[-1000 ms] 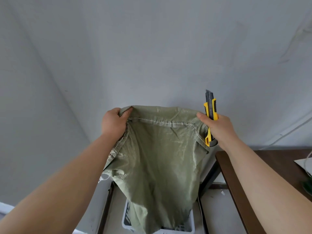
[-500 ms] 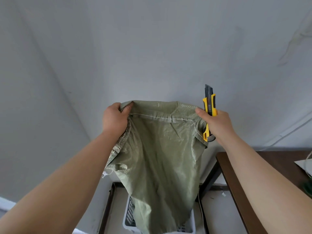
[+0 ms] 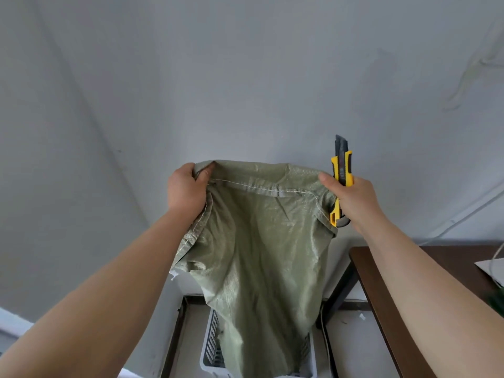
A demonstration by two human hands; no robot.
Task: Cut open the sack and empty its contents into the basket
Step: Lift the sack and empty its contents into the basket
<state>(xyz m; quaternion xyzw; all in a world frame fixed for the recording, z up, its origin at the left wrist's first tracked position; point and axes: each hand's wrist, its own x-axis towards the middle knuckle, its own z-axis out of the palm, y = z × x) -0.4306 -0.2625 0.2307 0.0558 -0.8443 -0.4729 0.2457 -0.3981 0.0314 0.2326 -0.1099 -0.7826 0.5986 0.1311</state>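
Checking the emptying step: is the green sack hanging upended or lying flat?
Hanging upended: the left hand and right hand hold the sack up by its stitched end; the other end drops into the white basket.

A bare utility room, possibly a storeroom: plain grey painted wall (image 3: 245,77), a thin white cable (image 3: 463,215) running along it, a dark brown wooden surface (image 3: 447,255) on black legs (image 3: 336,296), a white slatted plastic basket (image 3: 211,347) on the pale floor (image 3: 354,350).

One view only — a wide-angle head camera facing forward and down toward the wall (image 3: 245,77). The left hand (image 3: 185,193) and right hand (image 3: 353,199) sit close, mid-frame, sack (image 3: 259,255) between them — the basket (image 3: 211,347) far below at the bottom edge.
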